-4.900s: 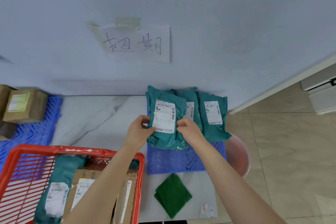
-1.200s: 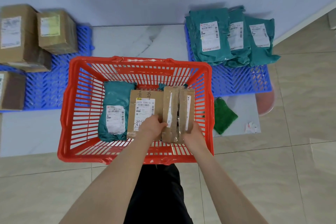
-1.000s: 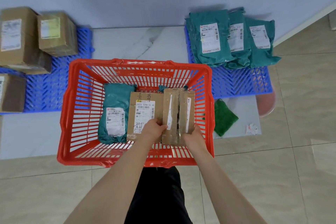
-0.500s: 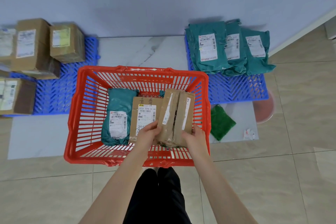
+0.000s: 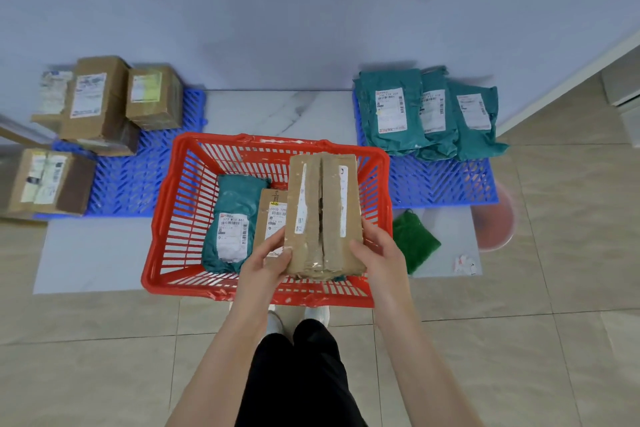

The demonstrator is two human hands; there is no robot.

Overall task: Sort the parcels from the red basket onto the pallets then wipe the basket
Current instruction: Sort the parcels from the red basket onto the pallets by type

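While above red basket (image 5: 242,141), cardboard box (image 5: 322,211) clasped, fingers (image 5: 360,247) curled, by left hand (image 5: 268,263), right hand (image 5: 381,255).

Your red plastic basket (image 5: 263,140) sits between the left blue plastic pallet (image 5: 131,180), bearing brown cardboard boxes (image 5: 100,100), and the right blue plastic pallet (image 5: 440,180), bearing teal plastic mailer bags (image 5: 391,114). A green cloth (image 5: 412,243) lies right of the basket.

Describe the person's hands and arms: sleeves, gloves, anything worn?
Left hand and right hand are bare: no gloves, rings or watch visible. Both forearms are uncovered to the frame edge, no sleeves in view. Below them, black trousers and white shoes.
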